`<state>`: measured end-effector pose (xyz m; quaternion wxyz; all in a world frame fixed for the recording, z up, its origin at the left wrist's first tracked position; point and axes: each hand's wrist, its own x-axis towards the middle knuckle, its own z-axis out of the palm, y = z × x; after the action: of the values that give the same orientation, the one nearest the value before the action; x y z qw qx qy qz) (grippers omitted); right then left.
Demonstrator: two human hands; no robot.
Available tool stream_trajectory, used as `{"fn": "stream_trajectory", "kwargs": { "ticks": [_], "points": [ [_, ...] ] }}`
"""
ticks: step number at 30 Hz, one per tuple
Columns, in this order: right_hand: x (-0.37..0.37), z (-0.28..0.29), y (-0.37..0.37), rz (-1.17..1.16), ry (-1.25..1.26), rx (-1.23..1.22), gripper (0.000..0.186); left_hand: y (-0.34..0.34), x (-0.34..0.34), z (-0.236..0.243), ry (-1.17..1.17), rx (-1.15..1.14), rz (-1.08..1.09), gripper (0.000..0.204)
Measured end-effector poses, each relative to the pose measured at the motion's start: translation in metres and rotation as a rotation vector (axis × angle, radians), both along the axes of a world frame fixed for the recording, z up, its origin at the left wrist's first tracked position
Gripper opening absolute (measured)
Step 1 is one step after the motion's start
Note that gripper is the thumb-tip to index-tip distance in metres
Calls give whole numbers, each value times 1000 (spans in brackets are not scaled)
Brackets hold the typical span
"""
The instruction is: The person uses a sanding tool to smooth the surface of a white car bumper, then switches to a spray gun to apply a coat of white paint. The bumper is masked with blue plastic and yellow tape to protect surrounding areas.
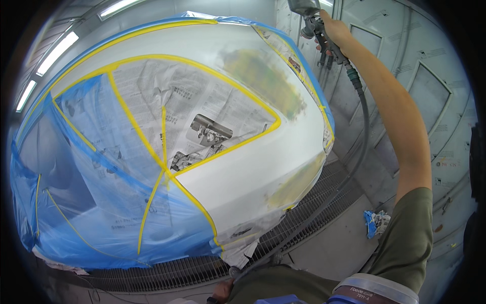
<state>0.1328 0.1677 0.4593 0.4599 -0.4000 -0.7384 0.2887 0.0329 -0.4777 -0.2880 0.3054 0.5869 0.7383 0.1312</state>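
My right hand (334,31) is raised at the upper right, its fingers wrapped round the handle of a spray gun (319,30) with a cup on top. From the gun's grip an air hose (365,129) hangs and curves down to the lower middle. There my left hand (223,290), partly hidden by my shirt, is closed around the hose. In front of me stands a car body whose bare panel (238,180) is white, with yellow-green worn patches (266,81). Yellow tape (136,126) edges newspaper (197,101) and blue plastic film (152,223) covering the rest.
A dark floor grating (324,195) runs along the car's base. Crumpled blue and white masking scraps (376,223) lie on the floor by the right wall (430,91). Bright tube lights (56,53) line the upper left. A mask part (374,291) shows at the lower edge.
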Motion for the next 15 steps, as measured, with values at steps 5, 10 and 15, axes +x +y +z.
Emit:
{"fn": "stream_trajectory", "kwargs": {
  "ticks": [5, 10, 15],
  "points": [
    [-39, -4, -45, 98, -45, 27, 70, -3, 0, -10, -104, 34, 32, 57],
    [-89, 17, -115, 334, -53, 23, 65, -20, 4, -27, -85, 72, 73, 58],
    [-111, 19, -161, 558, -54, 18, 65, -34, 1, -37, -12, 85, 34, 59]
  ]
}}
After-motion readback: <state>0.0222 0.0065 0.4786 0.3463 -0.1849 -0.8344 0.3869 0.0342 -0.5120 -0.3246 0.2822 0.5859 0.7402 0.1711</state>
